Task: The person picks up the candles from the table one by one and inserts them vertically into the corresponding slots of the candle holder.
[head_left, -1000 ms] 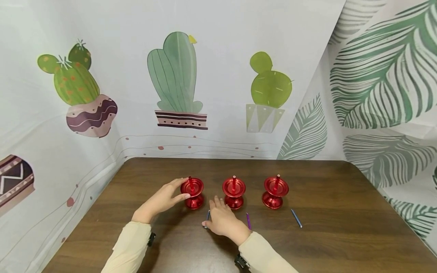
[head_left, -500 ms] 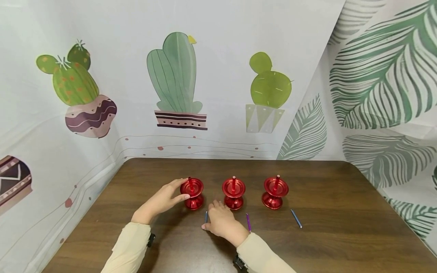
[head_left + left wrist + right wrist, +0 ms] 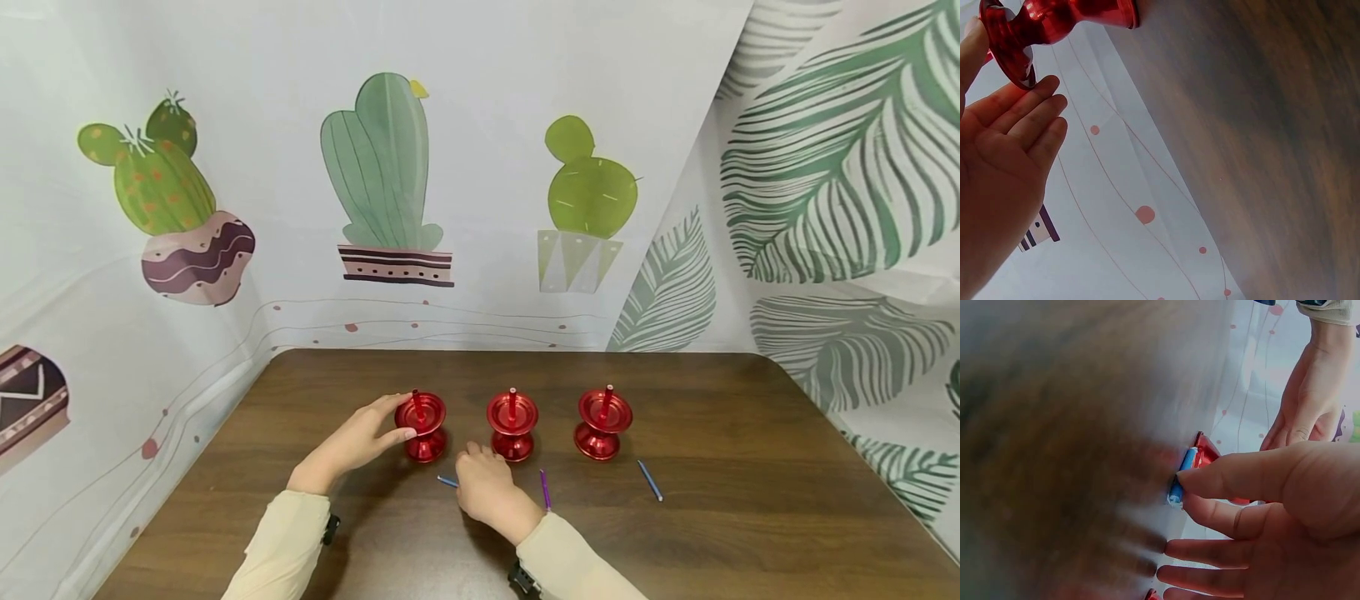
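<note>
Three shiny red candle holders stand in a row, each a dish on a flared foot with an upright red rod. At the left candle holder (image 3: 426, 446), my left hand (image 3: 358, 435) holds the dish rim between thumb and fingers; the left wrist view shows the dish (image 3: 1007, 47) between them. My right hand (image 3: 489, 490) is low at the table before the middle candle holder (image 3: 513, 427). Its thumb and index finger pinch a thin blue candle (image 3: 1185, 465), the other fingers extended. From the head, only the left end of this blue candle (image 3: 447, 481) shows.
The right candle holder (image 3: 602, 429) stands farther along the row. A purple candle (image 3: 545, 489) lies right of my right hand, and another blue candle (image 3: 650, 481) farther right. The brown wooden table (image 3: 750, 517) meets a printed cloth backdrop (image 3: 495, 167) behind.
The blue candle at my right hand has turned from pointing away to lying nearly crosswise. The right thumb has drawn under the hand, out of sight from the head. My left hand keeps its place.
</note>
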Motion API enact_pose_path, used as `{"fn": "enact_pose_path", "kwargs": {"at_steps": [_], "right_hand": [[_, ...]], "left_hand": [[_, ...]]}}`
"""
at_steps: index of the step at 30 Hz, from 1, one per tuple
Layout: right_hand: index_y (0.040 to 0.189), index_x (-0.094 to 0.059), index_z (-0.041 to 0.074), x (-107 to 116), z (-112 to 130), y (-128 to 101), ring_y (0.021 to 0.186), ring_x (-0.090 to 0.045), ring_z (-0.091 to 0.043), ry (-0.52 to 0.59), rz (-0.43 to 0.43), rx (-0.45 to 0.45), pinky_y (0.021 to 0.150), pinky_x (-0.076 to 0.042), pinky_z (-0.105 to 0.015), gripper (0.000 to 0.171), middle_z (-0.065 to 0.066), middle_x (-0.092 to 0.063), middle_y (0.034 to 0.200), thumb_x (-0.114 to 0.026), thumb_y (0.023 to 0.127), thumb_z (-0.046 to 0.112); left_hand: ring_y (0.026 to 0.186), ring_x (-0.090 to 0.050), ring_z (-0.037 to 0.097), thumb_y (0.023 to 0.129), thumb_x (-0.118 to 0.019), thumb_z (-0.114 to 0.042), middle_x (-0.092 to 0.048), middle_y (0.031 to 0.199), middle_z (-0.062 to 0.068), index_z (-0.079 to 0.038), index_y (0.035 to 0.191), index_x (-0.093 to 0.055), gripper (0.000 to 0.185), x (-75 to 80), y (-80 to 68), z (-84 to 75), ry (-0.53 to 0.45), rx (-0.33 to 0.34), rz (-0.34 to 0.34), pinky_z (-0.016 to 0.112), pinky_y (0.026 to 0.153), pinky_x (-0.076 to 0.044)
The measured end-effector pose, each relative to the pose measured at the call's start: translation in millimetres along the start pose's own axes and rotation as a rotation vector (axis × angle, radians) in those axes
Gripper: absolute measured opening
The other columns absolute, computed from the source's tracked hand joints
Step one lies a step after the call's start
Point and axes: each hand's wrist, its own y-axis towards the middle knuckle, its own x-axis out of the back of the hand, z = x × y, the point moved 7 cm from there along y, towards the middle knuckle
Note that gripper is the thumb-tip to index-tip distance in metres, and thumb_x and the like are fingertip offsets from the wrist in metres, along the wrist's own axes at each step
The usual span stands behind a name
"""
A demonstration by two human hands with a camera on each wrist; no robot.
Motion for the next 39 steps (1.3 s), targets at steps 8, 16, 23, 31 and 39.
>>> {"fn": "enact_pose_path", "kwargs": {"at_steps": [8, 16, 23, 31, 39], "right_hand": [[0.084, -0.062, 0.005, 4.8, 3.0, -2.7, 0.085, -0.055, -0.024, -0.029, -0.084, 0.019, 0.071, -0.048, -0.035, 0.018, -0.006, -0.055, 0.082, -0.076, 0.075, 0.012], [0.078, -0.057, 0.006, 18.9, 4.6, -6.9, 0.074, -0.054, -0.023, 0.004, -0.217, 0.056, 0.062, -0.045, -0.031, 0.018, -0.005, -0.053, 0.073, -0.074, 0.075, 0.008], [0.071, -0.051, 0.008, 36.5, 3.4, -9.9, 0.063, -0.053, -0.021, 0.067, -0.342, 0.081, 0.053, -0.038, -0.028, 0.024, -0.002, -0.051, 0.062, -0.074, 0.075, 0.005], [0.076, -0.054, 0.009, 49.1, 2.0, -12.1, 0.065, -0.051, -0.018, 0.158, -0.405, 0.096, 0.057, -0.038, -0.024, 0.020, 0.000, -0.054, 0.067, -0.072, 0.078, 0.002], [0.095, -0.071, 0.003, 59.7, 4.7, -8.1, 0.075, -0.055, -0.021, 0.226, -0.415, 0.077, 0.060, -0.042, -0.025, 0.014, -0.005, -0.062, 0.081, -0.070, 0.082, 0.000]], "left_hand": [[0.126, -0.048, 0.039, 0.090, -0.068, -0.032, -0.050, 0.136, 0.025, 0.005, 0.137, -0.047, 0.064, 0.0, -0.3, -0.9, -0.001, 0.000, -0.001, 0.053, 0.102, -0.040], [0.125, -0.049, 0.039, 0.090, -0.067, -0.031, -0.051, 0.135, 0.024, 0.006, 0.137, -0.047, 0.063, 0.8, 0.5, -1.3, 0.002, -0.008, -0.005, 0.053, 0.102, -0.040], [0.124, -0.050, 0.037, 0.090, -0.068, -0.030, -0.053, 0.133, 0.022, 0.006, 0.136, -0.047, 0.061, 1.7, 1.3, -0.5, 0.014, -0.022, -0.017, 0.052, 0.102, -0.041], [0.124, -0.050, 0.038, 0.091, -0.067, -0.030, -0.053, 0.134, 0.023, 0.006, 0.136, -0.047, 0.061, 1.7, 1.0, -0.3, 0.011, -0.023, -0.015, 0.052, 0.102, -0.040], [0.123, -0.051, 0.037, 0.091, -0.067, -0.030, -0.054, 0.133, 0.022, 0.005, 0.136, -0.047, 0.061, 0.4, -0.2, -1.1, 0.004, -0.032, -0.017, 0.052, 0.102, -0.041]]}}
